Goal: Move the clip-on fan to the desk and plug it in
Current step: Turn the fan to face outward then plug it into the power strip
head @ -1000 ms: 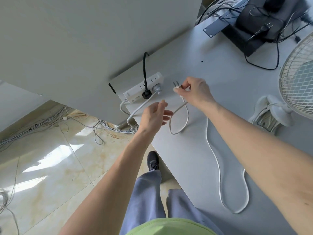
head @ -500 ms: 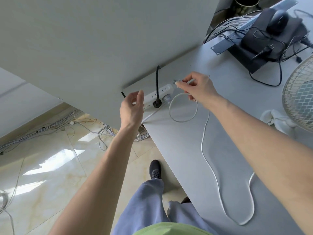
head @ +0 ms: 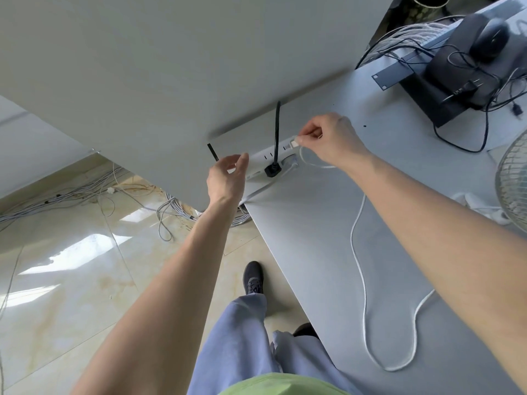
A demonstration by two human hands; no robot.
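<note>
A white power strip lies at the far left corner of the grey desk, with a black plug in it. My right hand pinches the fan's white plug right at the strip's right end; I cannot tell if the prongs are in. The white cord trails back across the desk in loops. The white clip-on fan stands at the right edge, only partly in view. My left hand is cupped against the strip's left end, fingers apart.
A black box with a mouse and tangled black cables sits at the desk's far right. A grey wall panel rises behind the strip. Bundles of grey cables lie on the tiled floor to the left. My legs and shoe stand beside the desk.
My right hand has carried the plug leftwards and down to the strip's right end. My left hand has gone from the cord to the strip's left end.
</note>
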